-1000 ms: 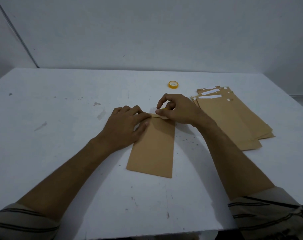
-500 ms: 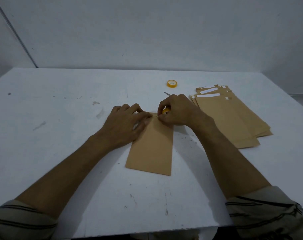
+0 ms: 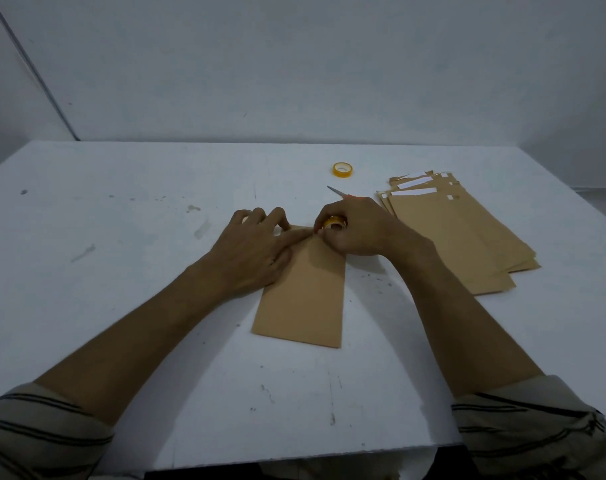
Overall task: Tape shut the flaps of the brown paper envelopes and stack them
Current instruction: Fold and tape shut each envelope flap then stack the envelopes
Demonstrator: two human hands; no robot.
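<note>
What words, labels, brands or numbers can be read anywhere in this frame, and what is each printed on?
No text can be read in this frame.
The white strips on the stacked envelopes: blank.
The spare tape roll: no label shows.
The held tape roll in the right hand: mostly hidden, no print visible.
The front envelope: plain brown.

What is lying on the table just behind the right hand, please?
A scissors blade pokes out behind the right hand, which hides the rest. Farther back sits a spare tape roll.
</note>
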